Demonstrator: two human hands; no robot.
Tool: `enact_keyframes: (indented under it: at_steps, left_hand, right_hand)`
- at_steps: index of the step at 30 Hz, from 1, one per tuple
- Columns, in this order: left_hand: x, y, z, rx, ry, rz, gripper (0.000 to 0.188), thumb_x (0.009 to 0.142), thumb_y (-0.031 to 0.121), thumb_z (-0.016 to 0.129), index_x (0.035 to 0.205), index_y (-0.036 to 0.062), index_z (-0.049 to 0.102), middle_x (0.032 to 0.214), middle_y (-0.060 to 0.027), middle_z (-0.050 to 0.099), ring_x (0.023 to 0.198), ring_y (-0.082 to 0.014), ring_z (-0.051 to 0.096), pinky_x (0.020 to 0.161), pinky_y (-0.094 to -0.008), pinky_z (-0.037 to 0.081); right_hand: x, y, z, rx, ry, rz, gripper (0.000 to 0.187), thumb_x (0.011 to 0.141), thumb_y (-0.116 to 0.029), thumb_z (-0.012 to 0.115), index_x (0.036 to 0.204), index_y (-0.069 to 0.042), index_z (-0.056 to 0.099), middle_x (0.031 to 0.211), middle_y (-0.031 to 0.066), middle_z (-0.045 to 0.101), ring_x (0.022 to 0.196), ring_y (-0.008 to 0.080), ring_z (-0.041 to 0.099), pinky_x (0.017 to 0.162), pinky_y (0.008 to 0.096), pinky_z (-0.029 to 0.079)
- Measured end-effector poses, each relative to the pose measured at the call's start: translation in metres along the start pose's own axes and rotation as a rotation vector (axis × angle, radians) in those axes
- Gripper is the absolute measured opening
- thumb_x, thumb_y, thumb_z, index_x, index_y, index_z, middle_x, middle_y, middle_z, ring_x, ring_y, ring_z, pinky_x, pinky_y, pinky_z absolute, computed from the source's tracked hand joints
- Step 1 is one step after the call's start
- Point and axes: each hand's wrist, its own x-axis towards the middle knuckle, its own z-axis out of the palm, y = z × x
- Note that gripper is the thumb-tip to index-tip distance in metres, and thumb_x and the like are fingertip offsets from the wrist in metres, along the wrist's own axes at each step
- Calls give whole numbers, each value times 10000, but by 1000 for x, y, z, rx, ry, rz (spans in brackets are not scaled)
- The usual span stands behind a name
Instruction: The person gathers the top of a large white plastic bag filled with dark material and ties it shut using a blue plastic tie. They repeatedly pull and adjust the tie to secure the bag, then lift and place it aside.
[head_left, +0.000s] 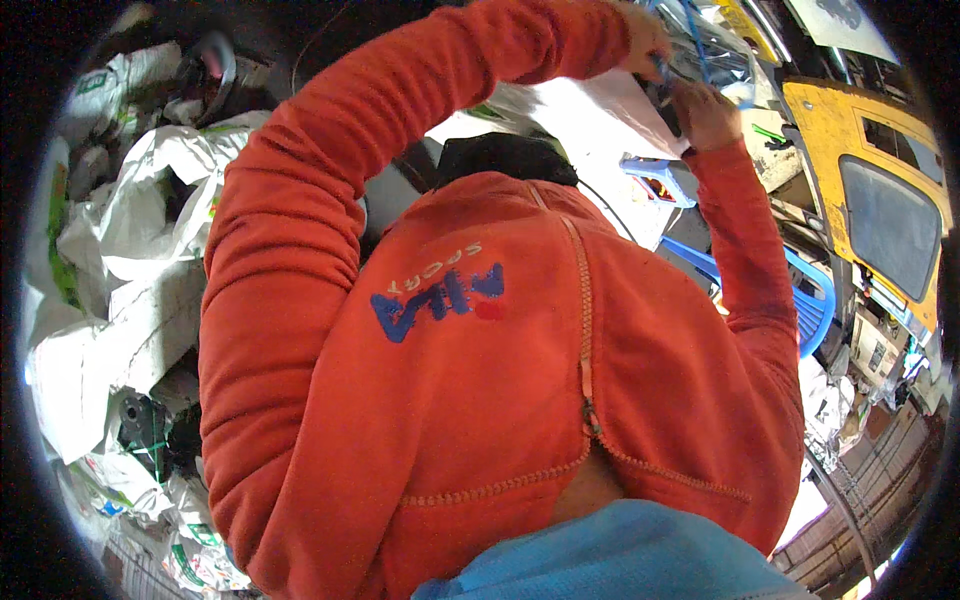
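Note:
My left arm, in an orange-red sleeve, arches across the upper part of the view, and my left hand (648, 42) is at the upper right. Just below and to its right is my right hand (708, 114), with the fingers curled. Both hands are closed around a small dark object (664, 92) between them; its kind is too hidden to make out. Clear plastic wrapping (712, 48) with a blue strip lies right beside the hands. Under them extends a bright white surface (605, 108).
White sacks (150, 215) are heaped along the left side, with a dark spool-like object (143, 420) among them. At right stand a blue plastic chair (815, 300), a small blue-and-white stool (662, 182) and a yellow panel with a window (812, 120).

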Motion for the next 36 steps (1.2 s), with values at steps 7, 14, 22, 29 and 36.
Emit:
enact_keyframes:
  at_steps: [7, 14, 22, 29, 36]
  left_hand:
    - [-3, 4, -13, -33, 80, 15, 282, 627, 327, 590, 739, 71, 619, 744, -141, 593, 726, -296, 570, 662, -388, 442]
    - [-11, 30, -3, 75, -185, -31, 303, 647, 312, 634, 843, 80, 623, 773, -134, 611, 743, -283, 592, 652, -382, 462]
    - [-45, 53, 4, 329, -56, 76, 65, 638, 101, 566, 658, 51, 602, 647, -118, 595, 664, -295, 597, 583, -365, 492]
    - [-30, 31, 5, 64, -168, 149, 173, 682, 243, 579, 758, 91, 609, 700, -104, 597, 709, -301, 578, 636, -397, 460]
    - [-20, 30, 12, 55, -248, -10, 335, 637, 292, 643, 901, 88, 615, 821, -83, 614, 789, -271, 576, 676, -370, 440]
  right_hand:
    - [15, -6, 25, 50, -304, -270, 180, 662, -185, 578, 831, -131, 610, 809, 79, 598, 670, 284, 571, 604, 362, 459]
    - [-4, -31, 36, -19, 117, -196, 180, 647, -291, 589, 758, -160, 641, 945, 49, 572, 875, 254, 529, 727, 393, 369]
    - [-2, -31, 25, 0, 173, -11, 224, 634, -309, 602, 787, -146, 607, 906, 25, 514, 887, 251, 477, 741, 416, 322]
    - [22, -31, 49, -187, 94, -73, 314, 694, -288, 557, 984, -166, 546, 1056, 35, 502, 961, 279, 456, 806, 418, 315]
    - [25, -11, 28, 182, -477, -543, 247, 681, -214, 562, 918, -146, 583, 980, 69, 563, 935, 286, 499, 805, 389, 365]
